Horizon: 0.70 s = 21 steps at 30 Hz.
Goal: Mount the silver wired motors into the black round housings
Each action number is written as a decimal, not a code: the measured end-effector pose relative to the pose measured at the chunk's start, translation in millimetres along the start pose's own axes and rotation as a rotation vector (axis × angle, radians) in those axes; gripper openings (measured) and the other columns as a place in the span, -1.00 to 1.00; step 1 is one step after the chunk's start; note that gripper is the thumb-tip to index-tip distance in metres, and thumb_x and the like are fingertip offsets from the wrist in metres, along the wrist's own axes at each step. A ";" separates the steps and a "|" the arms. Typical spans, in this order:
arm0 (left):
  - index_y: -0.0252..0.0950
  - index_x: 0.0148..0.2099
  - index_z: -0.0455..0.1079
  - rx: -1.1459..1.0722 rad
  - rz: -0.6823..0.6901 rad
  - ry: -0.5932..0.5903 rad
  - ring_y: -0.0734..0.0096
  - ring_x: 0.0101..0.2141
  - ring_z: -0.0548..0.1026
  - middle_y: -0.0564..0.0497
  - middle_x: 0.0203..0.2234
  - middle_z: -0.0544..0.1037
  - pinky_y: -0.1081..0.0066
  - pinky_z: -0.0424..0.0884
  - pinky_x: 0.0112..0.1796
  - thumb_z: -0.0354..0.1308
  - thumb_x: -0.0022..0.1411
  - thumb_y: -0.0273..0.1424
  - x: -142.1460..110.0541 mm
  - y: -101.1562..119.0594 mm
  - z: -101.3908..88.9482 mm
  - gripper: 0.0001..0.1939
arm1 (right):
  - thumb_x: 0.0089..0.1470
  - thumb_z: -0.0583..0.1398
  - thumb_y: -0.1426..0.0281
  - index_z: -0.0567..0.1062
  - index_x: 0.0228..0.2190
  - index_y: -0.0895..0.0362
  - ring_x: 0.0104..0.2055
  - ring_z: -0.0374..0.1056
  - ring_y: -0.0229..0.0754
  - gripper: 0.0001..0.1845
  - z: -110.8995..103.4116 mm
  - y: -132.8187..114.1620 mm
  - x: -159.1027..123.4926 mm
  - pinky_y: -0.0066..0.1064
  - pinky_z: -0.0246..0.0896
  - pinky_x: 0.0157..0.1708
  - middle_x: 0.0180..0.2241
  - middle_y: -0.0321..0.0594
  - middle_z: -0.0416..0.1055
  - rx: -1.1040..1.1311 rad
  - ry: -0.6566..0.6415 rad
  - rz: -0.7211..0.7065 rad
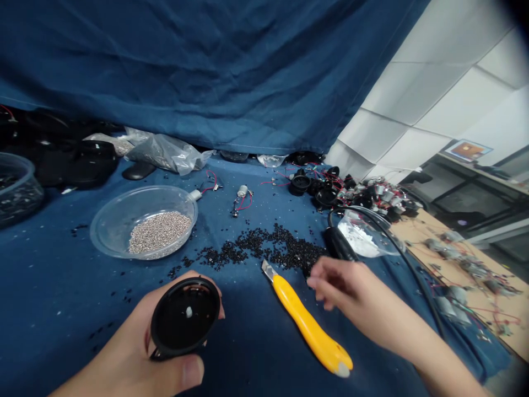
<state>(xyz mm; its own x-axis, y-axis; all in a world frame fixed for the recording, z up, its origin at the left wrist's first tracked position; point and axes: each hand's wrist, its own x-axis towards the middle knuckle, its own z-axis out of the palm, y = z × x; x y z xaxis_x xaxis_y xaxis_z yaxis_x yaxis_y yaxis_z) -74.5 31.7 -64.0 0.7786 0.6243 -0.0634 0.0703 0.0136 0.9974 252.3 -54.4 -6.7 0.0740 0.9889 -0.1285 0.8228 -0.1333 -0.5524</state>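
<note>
My left hand (136, 353) grips a round black plastic cup-shaped part (184, 317), its open side facing up with a small light pin in the middle. My right hand (351, 292) reaches toward a scatter of tiny black pieces (268, 248) on the blue cloth, its fingers curled together at the edge of the pile; whether they pinch a piece is too small to see. A yellow utility knife (308, 325) lies between my hands, blade tip pointing up-left.
A clear bowl (111, 220) holds small silver pieces. A clear dish (386, 242) of white material and a black cable (417, 281) sit by my right hand. Small motors with red wires (242, 198) and black parts (330, 190) lie further back. Blue cloth (206, 66) hangs behind.
</note>
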 end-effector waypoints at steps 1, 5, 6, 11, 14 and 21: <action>-0.02 0.07 0.40 0.019 -0.021 0.063 0.19 -0.23 0.43 0.03 -0.15 0.50 0.38 0.38 -0.23 0.36 -0.01 -0.05 -0.9 5.8 2.7 -0.42 | 0.31 0.10 0.22 0.46 -0.38 0.04 -0.44 0.39 -0.26 -0.74 1.3 -0.8 -10.1 -0.51 0.25 -0.45 -0.44 -0.35 0.45 0.034 -0.059 0.002; -0.02 0.04 0.40 0.065 -0.053 0.118 0.19 -0.22 0.41 0.05 -0.20 0.50 0.36 0.34 -0.18 0.36 -0.02 0.01 -3.4 6.7 3.8 -0.42 | 0.28 0.13 0.35 0.47 -0.31 0.04 -0.02 0.36 -0.19 -0.86 17.8 -8.6 -40.0 -0.46 0.28 -0.04 -0.03 -0.23 0.35 0.131 -0.114 -0.066; -0.02 0.07 0.36 0.067 -0.043 0.066 0.22 -0.25 0.41 0.05 -0.22 0.49 0.37 0.34 -0.20 0.34 0.02 -0.02 -3.3 2.0 1.1 -0.42 | 0.27 0.12 0.40 0.47 -0.31 0.05 0.00 0.34 -0.18 -0.87 25.9 -11.3 -43.9 -0.44 0.28 -0.01 0.00 -0.20 0.31 0.132 -0.128 -0.075; -0.09 0.14 0.27 0.009 -0.045 -0.096 0.24 -0.32 0.42 -0.01 -0.26 0.50 0.43 0.33 -0.35 0.28 0.07 0.03 2.1 -5.8 -8.7 -0.35 | 0.19 0.07 0.57 0.45 -0.34 0.12 -0.06 0.32 -0.04 -0.81 66.4 -23.8 -51.0 -0.22 0.32 -0.09 0.01 -0.05 0.24 -0.034 -0.122 -0.035; -0.15 0.02 0.35 -0.027 -0.115 0.010 0.30 -0.37 0.36 0.02 -0.35 0.47 0.43 0.28 -0.36 0.29 -0.02 0.13 4.4 10.1 -1.8 -0.33 | 0.22 0.07 0.55 0.43 -0.34 0.11 -0.16 0.33 -0.14 -0.83 60.9 -26.9 -48.5 -0.32 0.30 -0.14 -0.10 -0.14 0.32 0.077 -0.111 -0.059; -0.17 -0.06 0.38 -0.048 -0.121 0.045 0.29 -0.38 0.34 0.04 -0.41 0.44 0.37 0.25 -0.31 0.32 -0.06 0.16 4.1 26.9 10.8 -0.35 | 0.28 0.14 0.36 0.45 -0.39 0.13 -0.43 0.25 -0.26 -0.81 7.5 0.0 18.1 -0.43 0.10 -0.40 -0.45 -0.32 0.37 0.062 0.164 -0.043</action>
<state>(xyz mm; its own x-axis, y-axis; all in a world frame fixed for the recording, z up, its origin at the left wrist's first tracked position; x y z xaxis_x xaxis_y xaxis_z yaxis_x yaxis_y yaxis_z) -62.7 26.1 -37.8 0.7371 0.6506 -0.1828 0.1313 0.1275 0.9831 249.5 -37.0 -15.3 0.1351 0.9904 0.0295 0.7913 -0.0899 -0.6047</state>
